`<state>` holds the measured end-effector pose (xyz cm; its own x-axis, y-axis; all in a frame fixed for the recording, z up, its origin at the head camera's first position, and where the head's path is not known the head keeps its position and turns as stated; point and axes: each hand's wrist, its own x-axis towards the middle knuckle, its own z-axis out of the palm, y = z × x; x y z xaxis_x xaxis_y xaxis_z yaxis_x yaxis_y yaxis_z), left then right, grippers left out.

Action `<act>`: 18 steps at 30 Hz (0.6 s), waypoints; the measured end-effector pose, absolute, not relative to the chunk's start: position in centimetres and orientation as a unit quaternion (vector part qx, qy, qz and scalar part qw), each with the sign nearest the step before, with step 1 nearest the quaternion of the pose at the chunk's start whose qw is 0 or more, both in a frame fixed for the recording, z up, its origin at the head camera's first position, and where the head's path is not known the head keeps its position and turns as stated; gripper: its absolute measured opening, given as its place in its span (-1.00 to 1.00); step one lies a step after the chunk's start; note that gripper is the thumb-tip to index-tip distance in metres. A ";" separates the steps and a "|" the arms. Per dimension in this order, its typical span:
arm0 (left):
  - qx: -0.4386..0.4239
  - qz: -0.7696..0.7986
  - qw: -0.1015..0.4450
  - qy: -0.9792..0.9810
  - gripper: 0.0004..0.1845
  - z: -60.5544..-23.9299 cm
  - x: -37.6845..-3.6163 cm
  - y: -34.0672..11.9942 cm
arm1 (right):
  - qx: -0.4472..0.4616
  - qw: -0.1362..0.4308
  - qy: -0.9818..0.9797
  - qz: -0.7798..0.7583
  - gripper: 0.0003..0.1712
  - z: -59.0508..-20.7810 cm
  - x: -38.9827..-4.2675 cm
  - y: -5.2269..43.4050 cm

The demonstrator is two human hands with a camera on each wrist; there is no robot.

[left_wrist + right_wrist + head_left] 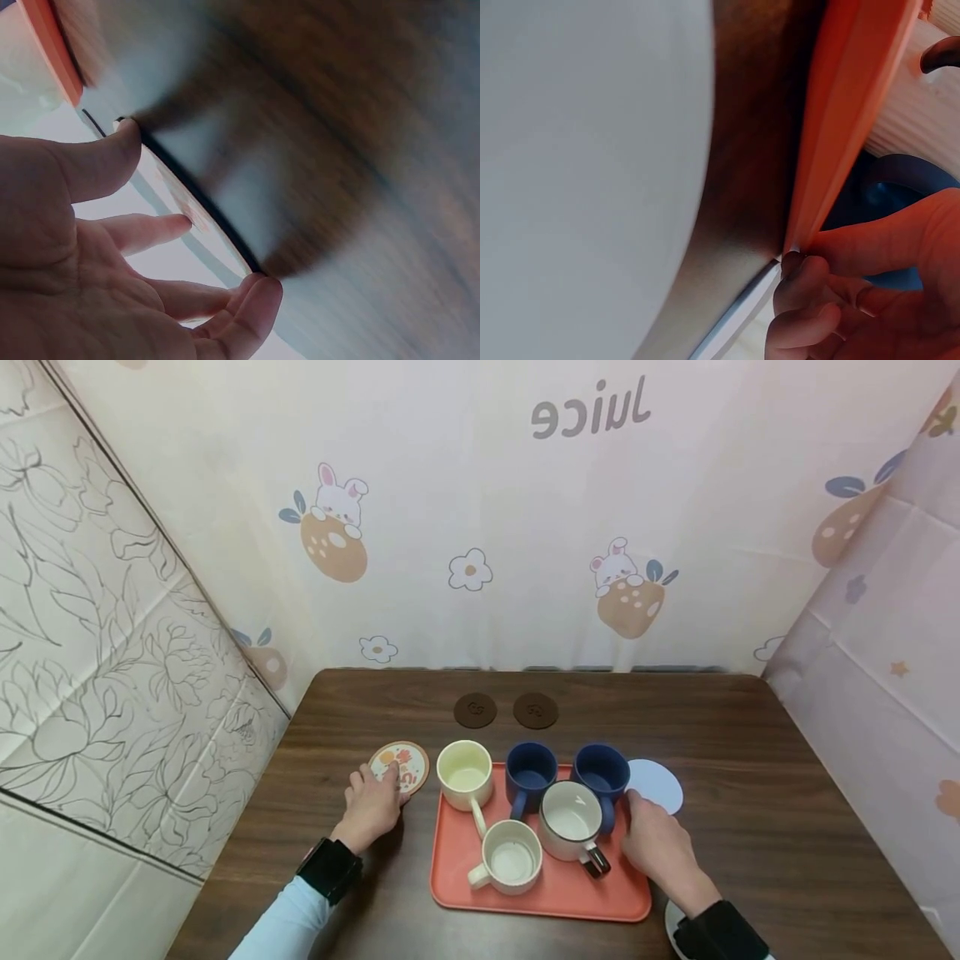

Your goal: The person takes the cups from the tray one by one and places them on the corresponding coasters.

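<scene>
My left hand (371, 806) lies on the dark wooden table (750, 735), left of an orange tray (600, 893). It holds a round patterned coaster (401, 766); in the left wrist view my thumb (105, 157) and a finger tip sit on the rim of the coaster (202, 214). My right hand (660, 847) is at the tray's right edge, just below a round white coaster (658, 783). Its curled fingers (810, 277) meet the white coaster's thin edge (735, 322) beside the tray's rim (840, 112).
On the tray stand a cream mug (465, 774), two blue mugs (530, 777) (600, 771), a white mug (512, 857) and a white mug with a dark handle (572, 821). Two dark brown coasters (475, 710) (536, 710) lie near the back edge. Printed fabric walls close in three sides.
</scene>
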<state>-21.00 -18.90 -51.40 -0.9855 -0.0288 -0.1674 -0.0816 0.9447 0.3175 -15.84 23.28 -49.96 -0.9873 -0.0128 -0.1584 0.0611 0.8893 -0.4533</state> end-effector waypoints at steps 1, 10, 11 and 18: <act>-0.029 0.165 0.082 0.983 -0.34 -51.4 -21.2 -19.0 | 0.013 0.080 0.969 -0.235 -0.52 -50.0 -15.9 23.3; -0.036 0.170 0.088 0.981 -0.35 -51.4 -22.6 -19.1 | 0.013 0.080 0.969 -0.233 -0.50 -50.0 -16.1 23.1; -0.037 0.171 0.087 0.981 -0.35 -51.4 -22.8 -19.2 | 0.013 0.080 0.969 -0.232 -0.50 -50.0 -16.1 23.1; -0.023 0.173 0.082 0.981 -0.39 -51.4 -23.7 -19.2 | 0.018 0.086 0.970 -0.227 -0.51 -49.9 -16.2 23.1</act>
